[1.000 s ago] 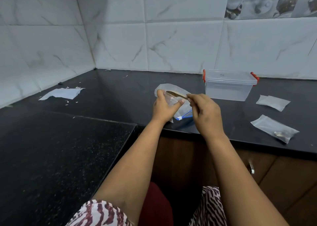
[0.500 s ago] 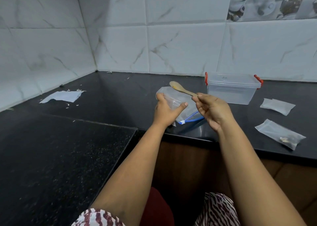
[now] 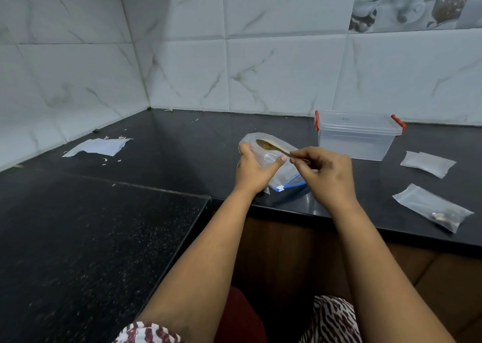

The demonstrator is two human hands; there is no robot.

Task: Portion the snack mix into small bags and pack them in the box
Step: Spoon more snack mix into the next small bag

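Wooden spoon [image 3: 271, 147], loaded with snack mix, is pinched by the right hand [image 3: 326, 175] above the small bag [image 3: 263, 157] (mouth propped open by left hand [image 3: 251, 172] fingers), clear box [image 3: 357, 136] waiting nearby on the counter [image 3: 182, 147].

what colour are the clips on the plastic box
Red clips on the clear box, plain in the head view.

Between the hands and the back wall [image 3: 273, 71] the black counter [image 3: 198, 144] lay bare, an open lane to the corner. To the right the lidded box [image 3: 357, 138] stood near the wall, blocking that side; bare counter ran between it and the right hand [image 3: 326, 175]. Two flat bags [image 3: 427, 164] [image 3: 433, 207] lay further right, well apart from the hands, with a bare strip between them. A torn paper [image 3: 99, 147] and scraps lay far left by the side wall.
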